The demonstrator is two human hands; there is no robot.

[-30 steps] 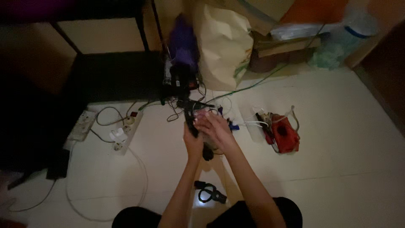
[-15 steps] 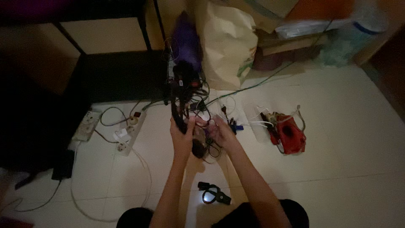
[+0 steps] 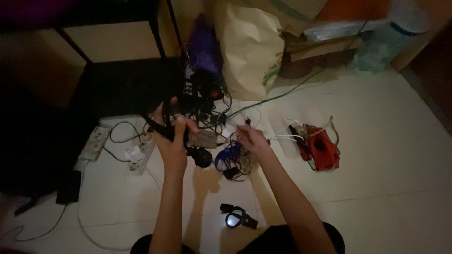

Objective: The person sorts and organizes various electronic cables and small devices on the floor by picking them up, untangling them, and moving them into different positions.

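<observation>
Head view, dim room, pale tiled floor.

Left hand (image 3: 173, 134), left of centre: fingers curled and clamped around a bundle of black cables (image 3: 162, 123), lifted clear of the floor, with a dark adapter block (image 3: 202, 156) dangling just below the fist.

Right hand (image 3: 250, 137), right of centre: fingers drawn together in a pinch on thin wires; exact wire not discernible in the low light. Directly beneath it, a tangle of blue and black cords (image 3: 231, 159) lying on the floor.

Between and above both hands: a dense knot of cables leading toward a purple object (image 3: 203, 47) at upper centre, beside a cream paper bag (image 3: 247, 49).

Other items: white power strip (image 3: 139, 153) at left; red tool case (image 3: 323, 149) at right; small lit headlamp (image 3: 237, 218) at lower centre, near the knees.

Compared with half a second earlier: hands formerly close together at centre, now well apart; left hand shifted up and to the left with the black cables; blue cords newly exposed below the right hand.
</observation>
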